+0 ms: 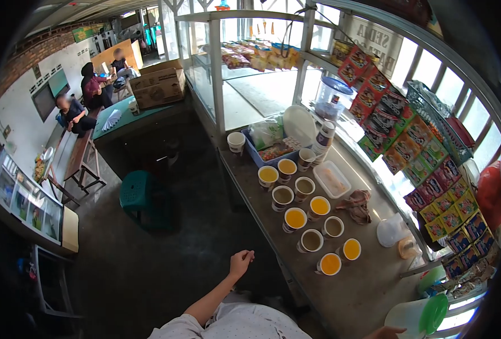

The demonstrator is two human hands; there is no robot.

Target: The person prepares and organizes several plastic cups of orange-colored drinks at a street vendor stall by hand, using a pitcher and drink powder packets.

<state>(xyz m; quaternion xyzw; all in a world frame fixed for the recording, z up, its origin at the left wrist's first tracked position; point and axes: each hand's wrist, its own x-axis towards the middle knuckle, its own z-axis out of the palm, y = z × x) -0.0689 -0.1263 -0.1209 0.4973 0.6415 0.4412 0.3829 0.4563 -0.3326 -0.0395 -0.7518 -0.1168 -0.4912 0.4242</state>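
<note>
My left hand [241, 263] is raised in front of my body, left of the counter, its fingers curled together with nothing visible in them. At the bottom edge my right hand [387, 332] shows only in part, fingers stretched out beside a pale jar with a green lid [433, 314]. Several paper cups stand in two rows on the counter [369, 288]. Some hold an orange drink, such as the cup nearest me [330, 264]; others hold a murky brownish drink, like this cup [311, 241].
Behind the cups are a blue basket [261, 158], stacked cups [324, 138], a clear plastic tub [332, 179] and a crumpled cloth [355, 207]. Sachet strips [420, 141] hang at right. A green stool [143, 195] stands on the floor; several people sit at far left.
</note>
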